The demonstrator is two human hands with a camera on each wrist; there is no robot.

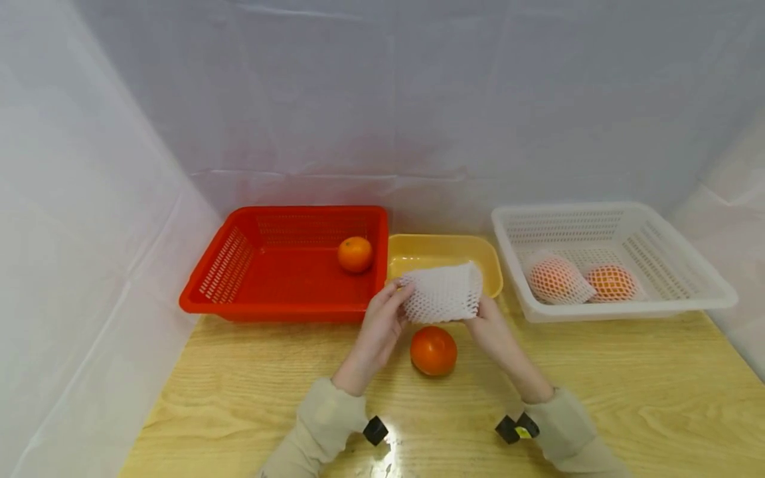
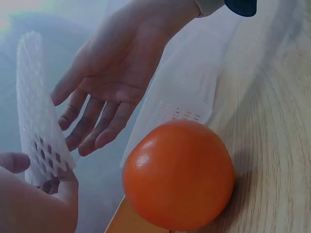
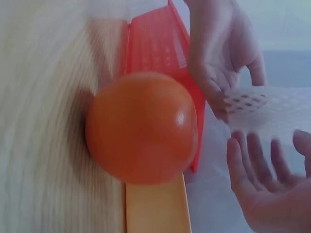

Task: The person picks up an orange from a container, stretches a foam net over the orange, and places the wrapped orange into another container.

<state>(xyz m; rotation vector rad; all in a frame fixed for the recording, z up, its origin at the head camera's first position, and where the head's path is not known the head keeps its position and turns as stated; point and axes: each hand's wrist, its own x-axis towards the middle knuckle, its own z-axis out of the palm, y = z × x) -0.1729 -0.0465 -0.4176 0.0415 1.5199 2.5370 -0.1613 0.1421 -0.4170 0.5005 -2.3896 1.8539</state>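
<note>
A white foam fruit net (image 1: 442,292), lying flattened, is held up above the table in front of me. My left hand (image 1: 382,323) pinches its left end between thumb and fingers, as the left wrist view also shows on the net (image 2: 41,107). At the other end is my right hand (image 1: 491,330), its fingers (image 3: 257,158) loosely bent and spread alongside the net, thumb apart. On the table between my wrists sits a smooth, round orange-red fruit (image 1: 433,350), which neither hand touches.
At the left stands a red basket (image 1: 281,310) with one orange fruit (image 1: 355,254) in it. A yellow tray (image 1: 491,269) sits behind the net. To the right, a white basket (image 1: 687,302) holds two net-wrapped fruits (image 1: 552,279). White sheeting (image 1: 382,99) surrounds the table.
</note>
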